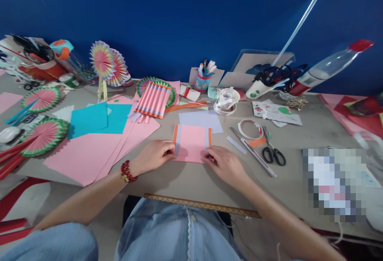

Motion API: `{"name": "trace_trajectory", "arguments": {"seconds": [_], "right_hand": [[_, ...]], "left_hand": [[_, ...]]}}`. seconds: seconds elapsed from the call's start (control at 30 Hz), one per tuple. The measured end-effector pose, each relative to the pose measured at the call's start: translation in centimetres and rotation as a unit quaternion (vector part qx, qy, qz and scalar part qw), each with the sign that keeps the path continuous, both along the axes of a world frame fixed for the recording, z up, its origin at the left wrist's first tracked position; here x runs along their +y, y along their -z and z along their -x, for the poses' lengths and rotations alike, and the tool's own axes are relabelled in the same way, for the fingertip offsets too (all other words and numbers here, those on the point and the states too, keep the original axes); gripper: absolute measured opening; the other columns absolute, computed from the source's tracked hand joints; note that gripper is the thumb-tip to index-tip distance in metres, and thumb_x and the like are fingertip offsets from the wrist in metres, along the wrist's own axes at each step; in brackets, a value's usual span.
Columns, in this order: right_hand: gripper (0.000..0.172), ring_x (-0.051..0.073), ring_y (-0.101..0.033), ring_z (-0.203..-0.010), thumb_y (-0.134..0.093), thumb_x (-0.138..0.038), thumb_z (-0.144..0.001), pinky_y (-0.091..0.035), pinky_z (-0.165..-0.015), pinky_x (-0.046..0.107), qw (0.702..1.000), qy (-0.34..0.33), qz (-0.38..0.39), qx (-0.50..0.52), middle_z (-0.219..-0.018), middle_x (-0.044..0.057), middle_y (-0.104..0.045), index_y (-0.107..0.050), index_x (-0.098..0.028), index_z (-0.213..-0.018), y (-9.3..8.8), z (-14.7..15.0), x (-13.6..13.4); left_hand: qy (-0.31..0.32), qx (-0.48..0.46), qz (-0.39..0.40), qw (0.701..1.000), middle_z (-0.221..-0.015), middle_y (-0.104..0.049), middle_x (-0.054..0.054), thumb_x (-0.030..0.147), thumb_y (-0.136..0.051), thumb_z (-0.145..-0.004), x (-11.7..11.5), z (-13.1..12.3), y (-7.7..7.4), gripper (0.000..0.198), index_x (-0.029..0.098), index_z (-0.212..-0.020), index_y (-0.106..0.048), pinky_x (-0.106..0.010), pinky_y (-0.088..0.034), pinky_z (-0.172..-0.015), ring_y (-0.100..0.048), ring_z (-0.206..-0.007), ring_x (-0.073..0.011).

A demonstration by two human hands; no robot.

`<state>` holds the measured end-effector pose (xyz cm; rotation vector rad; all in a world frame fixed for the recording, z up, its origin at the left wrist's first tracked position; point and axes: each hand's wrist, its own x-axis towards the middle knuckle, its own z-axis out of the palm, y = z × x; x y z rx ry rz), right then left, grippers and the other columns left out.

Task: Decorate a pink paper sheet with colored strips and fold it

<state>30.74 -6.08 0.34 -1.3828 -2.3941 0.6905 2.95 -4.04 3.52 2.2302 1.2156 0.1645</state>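
Note:
A pink paper sheet (192, 143) with lilac and orange strips down both sides lies flat at the middle of the table's front. My left hand (158, 153), fingers curled together, grips its lower left corner. At its lower right corner my right hand (220, 160) pinches the edge in the same way. Behind the sheet lies a lilac paper (202, 119), partly covered by it. Further back sits a pleated pink paper (154, 99) with orange and lilac bands. A narrow lilac strip (236, 145) rests to the right of my right hand.
Right of the sheet are a cutter knife (259, 159), scissors (273, 153) and a tape roll (250, 129). Pink sheets (86, 157) and blue papers (89, 120) cover the left. Paper fans, a pen cup (202, 82) and a bottle (326, 71) stand or lie at the back.

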Motion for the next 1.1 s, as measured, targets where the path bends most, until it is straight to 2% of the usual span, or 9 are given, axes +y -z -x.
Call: {"name": "trace_trajectory", "arguments": {"seconds": [0.43,0.63,1.1], "right_hand": [[0.010,0.018,-0.061,-0.081,-0.053,-0.026,-0.093,-0.041,-0.074,0.030,1.000,0.000,0.006,0.016,-0.086,0.002,-0.067,-0.059,-0.023,-0.087,-0.1,-0.2,0.0],[0.015,0.016,-0.058,-0.072,-0.055,-0.028,-0.091,-0.038,-0.065,0.027,0.999,0.010,0.037,-0.004,-0.079,0.001,-0.065,-0.059,-0.022,-0.079,-1.0,-0.9,0.4],[0.013,0.015,-0.056,-0.076,-0.054,-0.025,-0.094,-0.038,-0.067,0.027,0.998,-0.051,0.042,-0.011,-0.081,0.001,-0.062,-0.059,-0.022,-0.082,-1.4,-1.7,1.2]], "left_hand": [[0.003,0.004,-0.015,1.000,-0.078,-0.063,0.003,0.025,-0.057,-0.094,-0.3,0.0,-0.2,0.018,0.020,-0.077,-0.057,-0.026,-0.034,-0.068,-0.056,-0.072,-0.0145],[0.008,0.006,-0.012,1.000,-0.079,-0.064,0.002,0.028,-0.056,-0.095,-0.1,-0.1,-0.1,0.020,0.020,-0.078,-0.059,-0.027,-0.035,-0.069,-0.058,-0.073,-0.0153],[0.012,0.002,0.001,1.000,-0.081,-0.064,0.000,0.032,-0.053,-0.096,0.0,0.0,0.0,0.022,0.020,-0.079,-0.059,-0.027,-0.035,-0.069,-0.058,-0.073,-0.0157]]}}
